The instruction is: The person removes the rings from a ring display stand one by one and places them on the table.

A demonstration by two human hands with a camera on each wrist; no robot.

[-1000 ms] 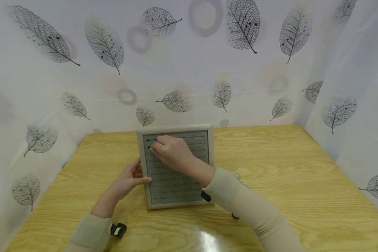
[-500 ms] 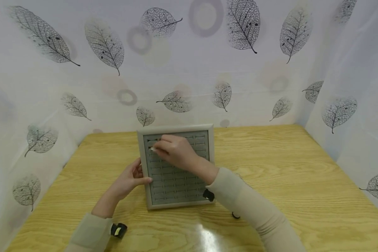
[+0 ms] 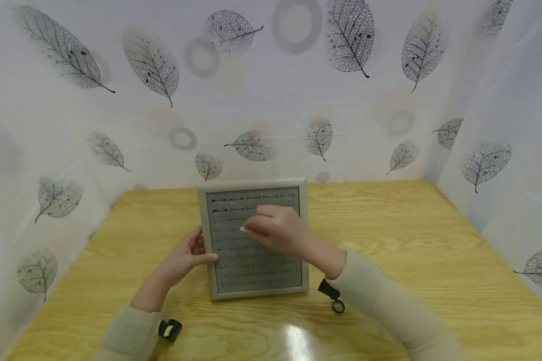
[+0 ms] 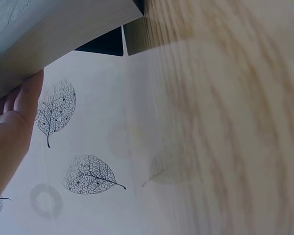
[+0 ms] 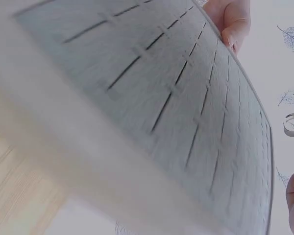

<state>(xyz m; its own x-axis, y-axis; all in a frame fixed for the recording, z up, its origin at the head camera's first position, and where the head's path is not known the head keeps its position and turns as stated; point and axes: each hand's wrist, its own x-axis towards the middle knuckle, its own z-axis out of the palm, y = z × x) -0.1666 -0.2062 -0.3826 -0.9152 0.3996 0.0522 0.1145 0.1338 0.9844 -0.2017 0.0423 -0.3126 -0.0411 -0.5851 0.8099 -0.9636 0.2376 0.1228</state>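
left wrist strap: black tab (image 3: pixel 169 329) on my near left cuff, closest thing to me, lying on the counter (image 3: pixel 424 250).
left hand (image 3: pixel 187 256): my grip here is loosely curled against the left edge of the ring tray (image 3: pixel 253 288), thumb on the frame, fingers on the side wall; the left wrist view shows fingers (image 4: pixel 19 98) pressed to the tray's pale side. It steadies the tray and encloses nothing.
right wrist strap: black tab with a small loop (image 3: pixel 333 297) on the counter just behind my right grip, off the tray's near right corner.
right hand (image 3: pixel 280 229): my grip is closed in a pinch on a small pale ring (image 3: pixel 242 229) at the fingertips, hovering over the tray's middle rows. The right wrist view shows the ring (image 5: pixel 291 125) clear of the grey pad.
ring tray: pale frame, grey slotted pad, directly under the right grip and touching the left one. Slots (image 5: pixel 122 73) run in rows; all I can see look unfilled.
doing it well, my judgement: keep the left grip firm on the frame so the tray won't slide. Hold the ring on edge, band lined up along one slot. Keep the pinch light and high on the ring. Any drop should land on the pad.
risk: ring is tiny, easy to fumble; details too small to read.
backdrop: leaf-print curtain (image 3: pixel 271 90) beyond the tray, past both grips.
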